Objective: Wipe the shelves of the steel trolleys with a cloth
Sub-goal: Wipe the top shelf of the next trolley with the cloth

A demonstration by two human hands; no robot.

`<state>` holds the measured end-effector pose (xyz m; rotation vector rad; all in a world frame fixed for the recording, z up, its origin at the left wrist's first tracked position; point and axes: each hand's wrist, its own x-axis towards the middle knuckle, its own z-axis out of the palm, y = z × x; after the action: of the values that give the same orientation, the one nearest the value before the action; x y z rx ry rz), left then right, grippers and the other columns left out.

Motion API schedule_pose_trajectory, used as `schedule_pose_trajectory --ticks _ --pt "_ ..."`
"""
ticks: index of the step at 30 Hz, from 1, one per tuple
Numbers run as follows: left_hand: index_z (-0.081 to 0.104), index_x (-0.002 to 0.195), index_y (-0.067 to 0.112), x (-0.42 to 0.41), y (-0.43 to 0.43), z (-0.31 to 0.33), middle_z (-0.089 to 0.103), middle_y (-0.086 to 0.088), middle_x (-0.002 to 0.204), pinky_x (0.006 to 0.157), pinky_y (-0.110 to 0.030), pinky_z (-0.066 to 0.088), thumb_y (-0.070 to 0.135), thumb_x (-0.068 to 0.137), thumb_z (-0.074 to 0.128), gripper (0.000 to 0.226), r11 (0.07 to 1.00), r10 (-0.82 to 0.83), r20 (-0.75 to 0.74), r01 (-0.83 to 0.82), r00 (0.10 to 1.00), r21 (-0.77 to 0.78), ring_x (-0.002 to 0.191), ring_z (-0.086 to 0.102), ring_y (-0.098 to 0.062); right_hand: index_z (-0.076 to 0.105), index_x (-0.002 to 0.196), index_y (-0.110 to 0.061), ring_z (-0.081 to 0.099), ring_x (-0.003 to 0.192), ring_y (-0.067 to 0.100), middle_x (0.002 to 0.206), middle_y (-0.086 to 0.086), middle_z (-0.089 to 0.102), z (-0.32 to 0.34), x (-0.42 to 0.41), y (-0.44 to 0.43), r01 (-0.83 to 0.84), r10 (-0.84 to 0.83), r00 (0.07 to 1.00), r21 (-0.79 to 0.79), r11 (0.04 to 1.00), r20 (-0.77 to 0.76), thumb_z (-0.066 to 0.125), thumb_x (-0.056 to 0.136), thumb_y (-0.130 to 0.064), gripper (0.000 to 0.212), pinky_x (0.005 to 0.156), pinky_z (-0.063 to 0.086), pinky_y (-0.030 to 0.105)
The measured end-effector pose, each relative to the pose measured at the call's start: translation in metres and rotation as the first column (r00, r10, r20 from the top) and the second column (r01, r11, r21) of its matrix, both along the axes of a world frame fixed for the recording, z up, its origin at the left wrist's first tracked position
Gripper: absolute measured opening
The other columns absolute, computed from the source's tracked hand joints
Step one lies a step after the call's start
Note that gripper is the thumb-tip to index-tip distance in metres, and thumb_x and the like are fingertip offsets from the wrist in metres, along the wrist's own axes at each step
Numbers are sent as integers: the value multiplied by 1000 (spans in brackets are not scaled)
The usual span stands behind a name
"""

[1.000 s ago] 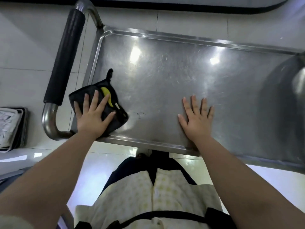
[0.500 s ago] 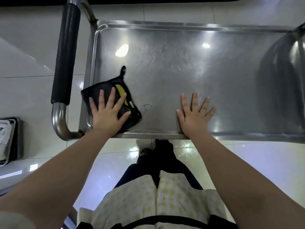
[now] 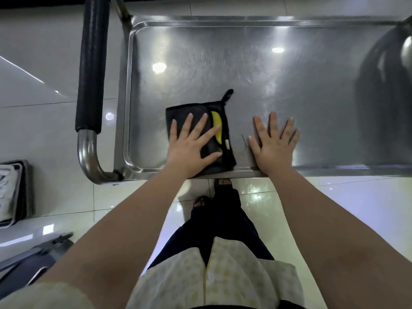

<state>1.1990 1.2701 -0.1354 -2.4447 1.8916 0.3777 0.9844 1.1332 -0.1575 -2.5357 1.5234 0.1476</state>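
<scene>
The steel trolley's top shelf (image 3: 256, 70) fills the upper half of the head view, shiny and scratched. A folded black cloth (image 3: 178, 114) with a yellow patch and a hanging loop lies flat on it near the front rim. My left hand (image 3: 191, 146) presses on the cloth with straight, spread fingers. My right hand (image 3: 273, 146) rests flat on the bare steel just right of the cloth, fingers spread, wrist at the front rim. A small dark thread lies on the shelf between the two hands.
The trolley's push handle with a black foam grip (image 3: 90, 70) runs along the left end. A stack of trays (image 3: 13, 192) sits on the tiled floor at far left. A dark round shape (image 3: 388, 90) occupies the shelf's right end. My feet stand under the front rim.
My left hand has slid the cloth to the right along the front of the shelf, away from the left corner and close to my right hand. The right hand stays flat in place.
</scene>
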Motion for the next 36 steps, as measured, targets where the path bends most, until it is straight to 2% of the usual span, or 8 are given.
schedule_pose_trajectory --ticks 10,15,19,22,25,30,33,36 --pt "-4 150 51 70 72 2 -6 5 164 114 -59 -13 76 87 13 70 938 343 80 -345 936 20 148 -13 -30 1 153 -46 -12 146 46 165 1 -7 6 4 6 25 -25 999 13 1000 -49 3 91 -70 66 114 -8 65" --pt "-6 149 52 -8 23 0 -12 6 163 112 -63 -13 77 81 18 76 998 58 19 -58 998 12 147 -17 -34 3 154 -45 -17 145 44 165 -1 -8 11 6 5 30 -27 999 63 998 -35 4 94 -63 62 113 -17 60" --pt "-5 151 48 -74 -9 4 -11 4 163 112 -64 -11 79 81 16 79 978 -198 -25 199 980 55 147 -19 -33 36 150 -31 -9 150 32 163 -4 18 21 -2 -1 86 -138 943 178 980 303 16 97 -51 61 116 -18 50" --pt "-2 151 46 -74 -7 7 -9 5 163 114 -59 -13 79 84 17 77 974 -224 -99 226 969 10 148 -18 -28 45 145 -28 -3 151 24 158 -5 30 29 -8 -4 106 -248 839 302 948 484 35 100 -45 49 118 -15 44" --pt "29 150 37 -55 5 15 22 1 160 121 -46 5 61 91 47 66 984 -99 -463 17 881 -179 149 10 -23 46 143 -29 7 150 28 156 -4 36 39 -5 -4 118 -265 840 318 941 474 53 98 -32 46 120 -5 48" --pt "62 119 25 -46 42 20 51 1 125 98 -36 48 15 79 77 44 847 243 -708 -500 663 -178 111 52 -15 52 139 -27 25 142 35 150 2 44 60 36 26 -180 98 894 150 972 437 58 95 -32 45 116 23 50" --pt "57 119 28 -56 50 29 55 4 109 84 -27 55 8 76 78 52 760 367 -792 -649 488 -48 92 60 -5 44 145 -29 10 147 37 159 -4 29 61 69 48 -506 469 839 76 859 277 53 95 -12 54 120 6 55" --pt "53 124 25 -65 44 35 59 22 99 73 -10 51 4 74 78 60 732 402 -823 -681 401 26 92 63 3 33 148 -34 -14 147 38 164 -8 7 60 87 51 -626 627 779 74 776 17 47 92 -5 65 110 -22 58"
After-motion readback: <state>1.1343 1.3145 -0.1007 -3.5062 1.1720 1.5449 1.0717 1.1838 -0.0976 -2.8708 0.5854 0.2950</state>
